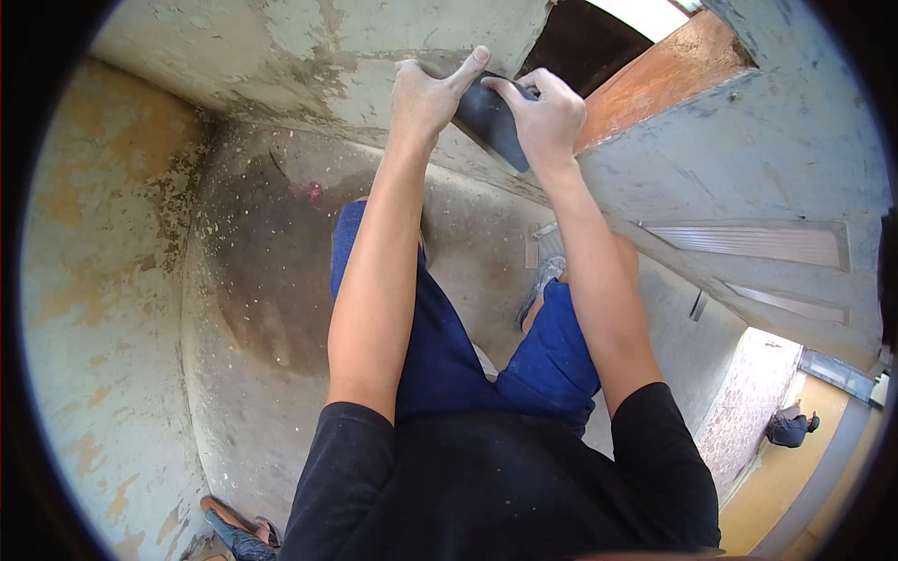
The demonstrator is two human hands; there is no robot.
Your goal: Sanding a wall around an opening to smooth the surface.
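Observation:
A flat, dark rectangular tool (493,120), whose exact kind I cannot tell, is held in both hands up against the weathered wall (365,88). At its left end my left hand (429,98) grips it, with the thumb pointing up and the other fingers partly hidden behind it. My right hand (548,116) holds its right side, thumb over the near face and fingers curled. Both hands look dusty. Just right of the tool is a dark opening in the wall, with an orange-brown surface (656,77) along its edge.
Patchy, peeling paint covers the left wall (105,280). Below lies a concrete floor (463,301) with a dark stain (259,280). Another person's leg (238,536) shows at the lower left. A person (789,429) is farther off at the right. Louvred panels (758,242) sit at the right.

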